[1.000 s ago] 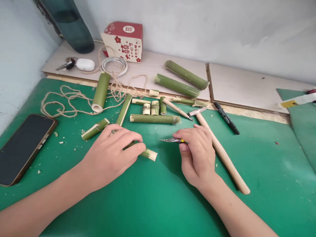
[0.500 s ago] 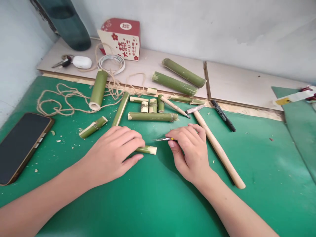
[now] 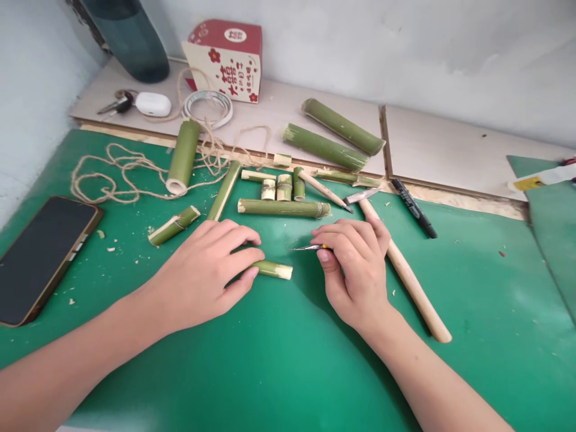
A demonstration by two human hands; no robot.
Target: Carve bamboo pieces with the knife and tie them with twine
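My left hand (image 3: 216, 264) grips a thin green bamboo piece (image 3: 275, 270), thumb and fingers closed round it near the table. Its right end sticks out, pale where the green skin is scraped off; the rest is under my palm. In my right hand (image 3: 353, 258) is a small craft knife (image 3: 310, 247), its thin blade pointing left, with a bit of yellow at my fingertips. The blade tip is just above the bamboo's pale end and apart from it. Beyond my hands lies a longer bamboo tube (image 3: 283, 208).
A hammer (image 3: 411, 282) lies by my right hand, a black marker (image 3: 414, 207) past it. Several short bamboo pieces (image 3: 284, 188), a chisel-like tool (image 3: 326, 191), twine (image 3: 121, 174) and a bamboo tube (image 3: 183, 156) lie farther back. A phone (image 3: 45, 258) rests at left.
My left thumb has drawn up against the bamboo. My right hand has shifted slightly right and up with the knife. The whole view has moved a little.
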